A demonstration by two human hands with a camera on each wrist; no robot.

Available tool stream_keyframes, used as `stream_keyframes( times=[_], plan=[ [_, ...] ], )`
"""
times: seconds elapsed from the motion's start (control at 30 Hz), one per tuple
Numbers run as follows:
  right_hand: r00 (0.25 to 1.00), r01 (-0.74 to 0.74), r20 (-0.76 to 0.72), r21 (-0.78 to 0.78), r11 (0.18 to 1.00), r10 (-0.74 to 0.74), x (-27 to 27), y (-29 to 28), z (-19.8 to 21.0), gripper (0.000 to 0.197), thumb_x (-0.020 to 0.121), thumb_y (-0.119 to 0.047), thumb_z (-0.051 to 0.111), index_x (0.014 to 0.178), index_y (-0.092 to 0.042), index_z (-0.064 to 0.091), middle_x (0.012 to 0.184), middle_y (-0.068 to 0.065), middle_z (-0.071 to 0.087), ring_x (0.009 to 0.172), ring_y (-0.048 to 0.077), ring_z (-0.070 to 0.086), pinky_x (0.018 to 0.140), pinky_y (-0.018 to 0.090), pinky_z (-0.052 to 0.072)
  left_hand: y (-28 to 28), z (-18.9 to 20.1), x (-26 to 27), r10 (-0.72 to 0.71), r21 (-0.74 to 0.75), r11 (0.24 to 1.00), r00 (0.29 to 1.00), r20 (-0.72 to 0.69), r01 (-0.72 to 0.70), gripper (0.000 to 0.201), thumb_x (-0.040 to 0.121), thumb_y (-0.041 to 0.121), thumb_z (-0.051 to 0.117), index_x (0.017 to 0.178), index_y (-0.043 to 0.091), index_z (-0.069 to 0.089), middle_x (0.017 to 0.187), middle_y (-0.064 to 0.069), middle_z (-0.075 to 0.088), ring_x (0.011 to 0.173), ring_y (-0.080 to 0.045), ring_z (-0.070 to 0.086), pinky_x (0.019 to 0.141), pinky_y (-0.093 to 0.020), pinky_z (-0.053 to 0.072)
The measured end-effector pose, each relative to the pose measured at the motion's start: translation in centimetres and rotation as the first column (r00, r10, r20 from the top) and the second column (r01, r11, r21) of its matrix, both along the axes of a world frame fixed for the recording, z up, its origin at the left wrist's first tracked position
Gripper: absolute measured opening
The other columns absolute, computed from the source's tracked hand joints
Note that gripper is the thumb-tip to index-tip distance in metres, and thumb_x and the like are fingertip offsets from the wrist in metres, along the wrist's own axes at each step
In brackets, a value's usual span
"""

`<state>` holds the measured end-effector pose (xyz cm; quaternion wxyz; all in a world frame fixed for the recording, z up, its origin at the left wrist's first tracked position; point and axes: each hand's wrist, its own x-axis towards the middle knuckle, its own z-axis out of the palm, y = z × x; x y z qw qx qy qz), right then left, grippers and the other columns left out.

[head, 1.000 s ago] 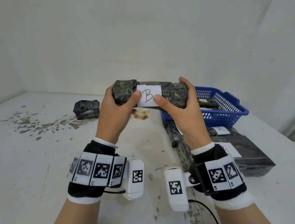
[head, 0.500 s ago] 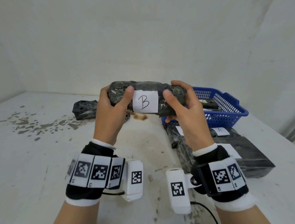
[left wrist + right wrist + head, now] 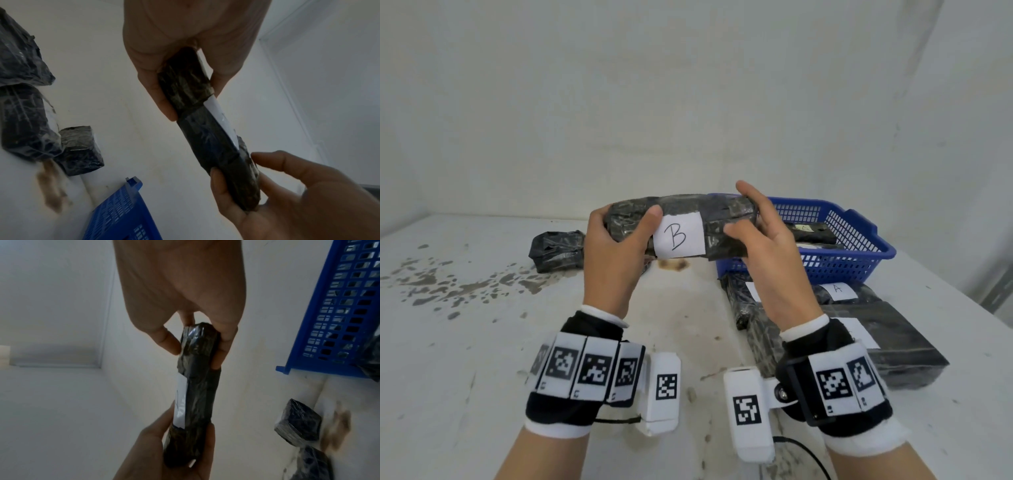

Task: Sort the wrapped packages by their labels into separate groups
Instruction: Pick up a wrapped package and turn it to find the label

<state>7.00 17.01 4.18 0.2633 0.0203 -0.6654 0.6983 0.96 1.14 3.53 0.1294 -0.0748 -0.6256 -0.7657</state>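
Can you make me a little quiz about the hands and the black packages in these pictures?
1. Which letter is on the white label of the long package held in the air?
2. True or false: only the left hand holds the long package.
3. Where does the package marked A lie? a) inside the blue basket b) on the table in front of the blue basket c) beside the small package at the far left.

Key: 1. B. 2. False: the right hand holds its other end. 3. b.
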Motion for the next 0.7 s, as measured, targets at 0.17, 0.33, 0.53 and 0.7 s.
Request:
stream_keyframes(
  times=[0.17, 0.33, 0.53, 0.7],
  plan=[
    [0.986, 0.04, 0.15, 0.248, 0.968, -0.079, 0.0, 3.3, 2.6, 0.062, 0.091, -0.017, 0.072, 0.141, -0.043, 0.045, 0.121, 0.004, 0.067, 0.109, 0.013, 0.066, 0.086, 0.024, 0.054, 1.2, 1.9, -1.4, -0.033, -0.087, 0.995, 0.998, 0.056, 0.037, 0.07, 0.067, 0.056, 0.078, 0.119, 0.015, 0.055, 0.108, -0.004, 0.069, 0.095, -0.024, 0.069, 0.082, -0.047, 0.058],
    [0.959, 0.149, 0.203, 0.233, 0.961, -0.198, -1.7, 7.9, 5.7, 0.043, 0.089, -0.014, 0.074, 0.127, -0.025, 0.057, 0.106, 0.006, 0.074, 0.095, 0.023, 0.073, 0.087, 0.041, 0.059, 3.9, 3.3, -3.7, -0.133, -0.165, 0.975, 0.985, 0.106, 0.15, 0.045, 0.093, 0.049, 0.054, 0.123, 0.015, 0.047, 0.097, 0.0, 0.065, 0.085, -0.012, 0.066, 0.071, -0.032, 0.058],
    [0.857, 0.308, 0.263, 0.43, 0.849, -0.444, -6.1, 14.0, 7.4, 0.041, 0.088, -0.02, 0.076, 0.121, -0.017, 0.051, 0.117, 0.011, 0.065, 0.092, 0.023, 0.065, 0.06, 0.027, 0.051, 6.9, 2.3, -8.6, -0.099, -0.467, 0.868, 0.979, 0.177, 0.172, 0.044, 0.091, 0.045, 0.059, 0.121, 0.015, 0.049, 0.12, -0.016, 0.062, 0.107, -0.032, 0.062, 0.094, -0.047, 0.052],
    [0.754, 0.272, 0.357, 0.593, 0.758, -0.551, -11.6, 17.0, 6.1, 0.043, 0.088, -0.015, 0.073, 0.122, -0.011, 0.047, 0.125, 0.013, 0.056, 0.107, 0.029, 0.061, 0.087, 0.041, 0.056, 9.7, 1.4, -11.6, -0.093, -0.651, 0.722, 0.965, 0.245, 0.235, 0.044, 0.095, 0.038, 0.054, 0.13, 0.013, 0.046, 0.131, -0.013, 0.057, 0.12, -0.031, 0.055, 0.105, -0.04, 0.042]
  ],
)
